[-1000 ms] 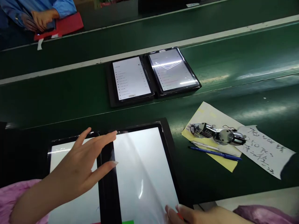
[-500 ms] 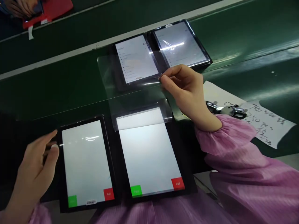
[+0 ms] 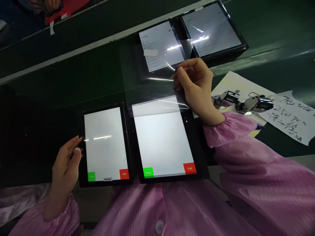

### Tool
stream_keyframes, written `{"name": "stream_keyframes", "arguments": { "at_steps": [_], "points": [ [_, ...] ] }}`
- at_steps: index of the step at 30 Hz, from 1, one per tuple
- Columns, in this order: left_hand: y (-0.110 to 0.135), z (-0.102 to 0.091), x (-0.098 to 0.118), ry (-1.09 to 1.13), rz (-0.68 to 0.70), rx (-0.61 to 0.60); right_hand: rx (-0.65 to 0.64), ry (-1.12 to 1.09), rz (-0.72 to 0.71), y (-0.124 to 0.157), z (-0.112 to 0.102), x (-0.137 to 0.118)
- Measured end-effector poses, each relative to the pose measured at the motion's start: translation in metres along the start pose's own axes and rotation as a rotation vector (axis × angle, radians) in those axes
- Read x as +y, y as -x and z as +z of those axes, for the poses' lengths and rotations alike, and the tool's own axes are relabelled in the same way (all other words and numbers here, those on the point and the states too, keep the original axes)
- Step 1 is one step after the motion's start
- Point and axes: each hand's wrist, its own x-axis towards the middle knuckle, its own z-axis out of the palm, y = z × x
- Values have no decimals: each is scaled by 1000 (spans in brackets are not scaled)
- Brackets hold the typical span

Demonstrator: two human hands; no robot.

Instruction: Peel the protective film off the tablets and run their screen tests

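Two tablets lie side by side in front of me, each with a white screen and green and red buttons. My right hand (image 3: 194, 83) pinches a clear protective film (image 3: 150, 82) by its corner. The film is lifted off the right tablet (image 3: 162, 141) and stays attached only along the top of its screen. My left hand (image 3: 66, 164) rests at the left edge of the left tablet (image 3: 104, 144), fingers curled against its frame.
Two more tablets (image 3: 159, 44) (image 3: 213, 29) with lit menus lie further back on the green belt (image 3: 73, 85). To the right are a metal tool (image 3: 243, 102), a yellow sheet and a handwritten paper note (image 3: 290, 116). Another person's hands rest on a red item (image 3: 65, 9) at top left.
My right hand has risen from the right tablet's lower edge, peeling the film up and back. My left hand has moved from across the screens to the left tablet's edge.
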Motion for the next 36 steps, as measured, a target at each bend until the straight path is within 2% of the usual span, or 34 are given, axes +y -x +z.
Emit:
{"name": "stream_keyframes", "arguments": {
  "at_steps": [6,8,10,14,17,19,21,24,28,31,34,36],
  "points": [
    [-8,-10,9,-107,-9,-57,10,31,-51,2,1,5],
    [-17,-14,22,-264,58,-78,-2,84,-63,4,0,5],
    [-31,-13,39,-441,204,-61,-22,150,-44,5,-1,4],
    [-67,6,80,-534,487,-56,-6,208,11,8,-1,0],
    [-94,26,103,-558,543,-147,35,182,30,8,-1,1],
    [-108,35,109,-508,546,-202,25,180,18,8,-1,2],
    [-118,41,110,-436,591,-209,24,167,-21,8,-2,4],
    [-126,46,107,-366,673,-154,46,84,-42,6,-3,8],
    [-133,53,102,-206,700,-105,93,2,-51,4,0,15],
    [-134,51,97,-107,822,-69,157,6,-54,4,3,20],
    [-112,33,90,-109,897,-130,200,-23,-69,3,5,24],
    [-80,14,83,-124,903,-240,230,-41,-103,4,4,24]
  ]
}}
